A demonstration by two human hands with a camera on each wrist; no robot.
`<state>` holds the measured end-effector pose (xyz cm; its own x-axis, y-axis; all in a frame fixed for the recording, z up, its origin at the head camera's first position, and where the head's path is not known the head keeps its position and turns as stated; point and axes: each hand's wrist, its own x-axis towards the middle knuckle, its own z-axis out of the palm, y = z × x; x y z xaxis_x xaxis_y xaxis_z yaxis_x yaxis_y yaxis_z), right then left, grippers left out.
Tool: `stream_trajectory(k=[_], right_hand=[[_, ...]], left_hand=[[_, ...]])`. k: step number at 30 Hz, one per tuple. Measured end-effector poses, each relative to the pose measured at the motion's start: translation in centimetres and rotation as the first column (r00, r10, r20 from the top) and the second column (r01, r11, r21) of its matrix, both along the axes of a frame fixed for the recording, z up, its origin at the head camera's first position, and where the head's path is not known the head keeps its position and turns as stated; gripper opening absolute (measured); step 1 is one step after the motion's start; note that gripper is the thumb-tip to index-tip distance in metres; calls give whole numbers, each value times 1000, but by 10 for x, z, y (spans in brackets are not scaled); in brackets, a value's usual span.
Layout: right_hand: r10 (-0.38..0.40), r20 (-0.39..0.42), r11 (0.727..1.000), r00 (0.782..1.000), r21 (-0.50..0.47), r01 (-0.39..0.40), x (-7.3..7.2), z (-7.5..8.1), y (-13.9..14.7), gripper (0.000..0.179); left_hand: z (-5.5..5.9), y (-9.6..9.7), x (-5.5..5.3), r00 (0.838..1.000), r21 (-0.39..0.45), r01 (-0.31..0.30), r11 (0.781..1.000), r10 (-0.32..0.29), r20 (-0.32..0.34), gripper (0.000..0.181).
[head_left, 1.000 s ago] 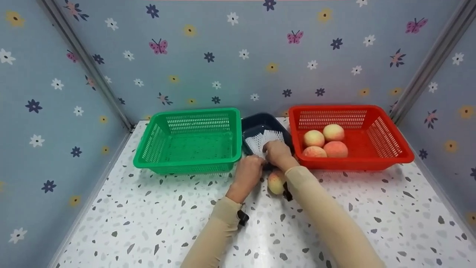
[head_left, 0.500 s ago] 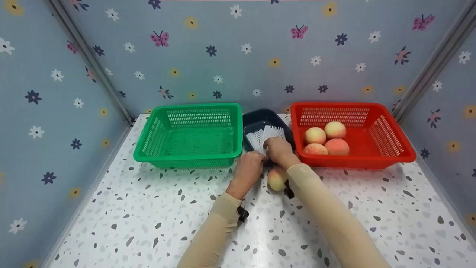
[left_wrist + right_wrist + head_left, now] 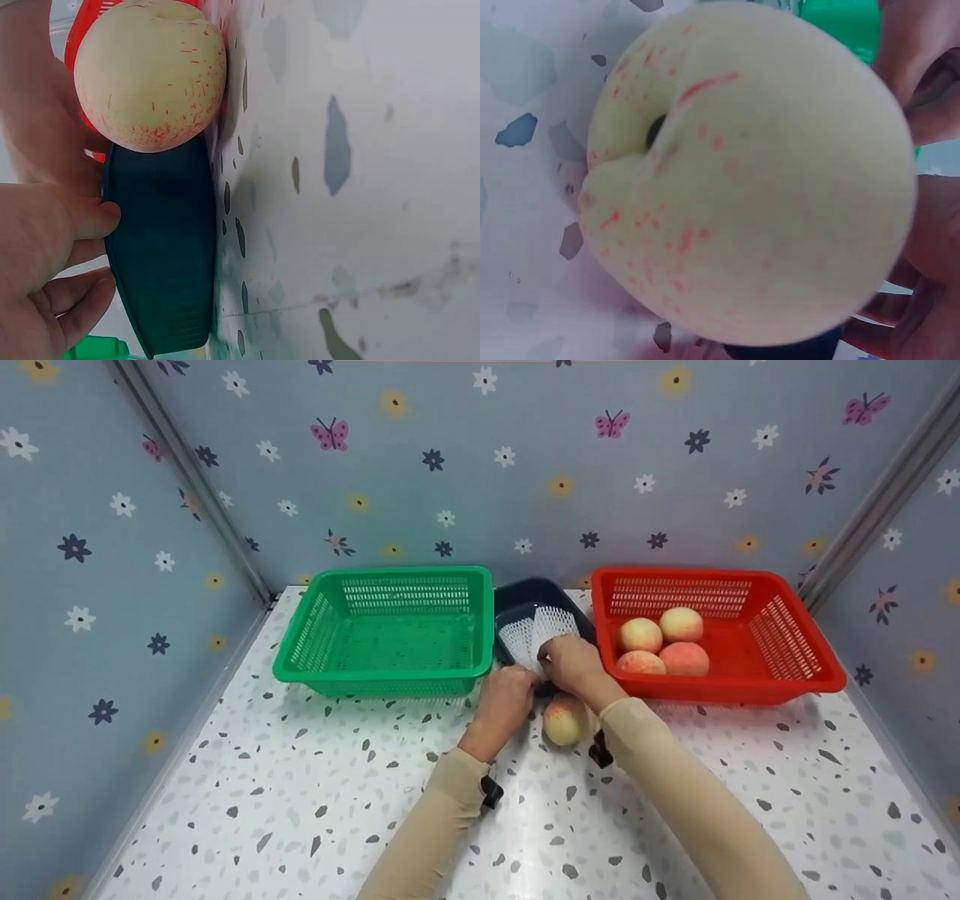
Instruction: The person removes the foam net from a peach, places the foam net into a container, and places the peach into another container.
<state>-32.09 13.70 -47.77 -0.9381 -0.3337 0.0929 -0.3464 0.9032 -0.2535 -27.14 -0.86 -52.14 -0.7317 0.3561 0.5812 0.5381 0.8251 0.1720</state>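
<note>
Two white foam net sleeves [image 3: 556, 622] lie in a dark blue tray [image 3: 536, 591], partly covered by my right hand [image 3: 576, 664]. That hand reaches over the tray's right front side, its thumb and forefinger pinching one sleeve near its lower end. At the tray's front corner my left hand [image 3: 504, 705] holds the rim; in the left wrist view the thumb [image 3: 105, 219] lies over the rim and the other fingers curl beside it. A pale yellow peach [image 3: 564, 721] with red flecks sits on the table in front of the tray, under the right wrist; it fills much of the right wrist view.
A green basket [image 3: 382, 682] with nothing in it stands left of the tray. To the right, a red basket [image 3: 780, 690] holds several peaches [image 3: 684, 658]. A patterned wall [image 3: 465, 457] rises behind, and side walls flank the speckled table [image 3: 337, 810].
My right hand and forearm have shifted slightly to the right, uncovering more of the loose peach. The left hand stays at the tray's corner. The head view has tilted a little.
</note>
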Motion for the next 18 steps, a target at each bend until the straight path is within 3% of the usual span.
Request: stream_trajectory(k=[4,8,13,18], right_hand=[[20,-103,999,994,-38,-24,18,8,8,17],[58,-219,992,974,-93,-80,47,12,18,19],[102,-316,978,943,-140,-153,86,9,28,29],[107,-361,972,927,-157,-173,108,1,35,43]], left_hand=[[-1,2,0,1000,-12,-5,1000,5,-11,15],[-2,3,1,1000,-35,15,999,-15,9,10],[0,1,4,998,-42,36,998,-33,57,5],[0,1,3,996,-44,58,997,-55,67,5]])
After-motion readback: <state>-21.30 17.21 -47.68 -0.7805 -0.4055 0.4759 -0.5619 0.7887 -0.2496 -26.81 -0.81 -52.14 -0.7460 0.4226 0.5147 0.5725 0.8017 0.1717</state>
